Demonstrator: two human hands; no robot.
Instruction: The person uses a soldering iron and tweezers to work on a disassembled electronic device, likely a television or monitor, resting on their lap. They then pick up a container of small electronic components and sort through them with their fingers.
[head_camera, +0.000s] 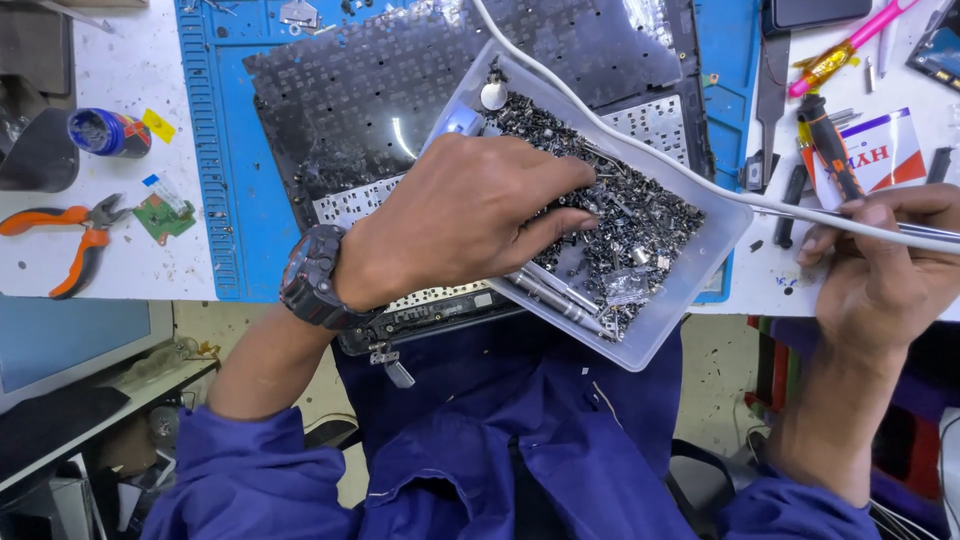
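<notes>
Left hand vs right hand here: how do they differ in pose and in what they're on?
The left hand lies palm down in the clear plastic tray, fingertips in the heap of small dark screws; the right hand rests off the tray on the white table edge. The left holds no tool that shows; the right grips slim metal tweezers. The left wrist wears a dark watch; the right is bare. Both have blue sleeves.

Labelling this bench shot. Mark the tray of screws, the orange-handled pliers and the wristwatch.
tray of screws (690, 285): head view, on the bare clear-plastic wall at its right side.
orange-handled pliers (72, 245): head view, on the orange handles, left of the blue mat.
wristwatch (305, 275): head view, on its dark case at the left wrist.
</notes>
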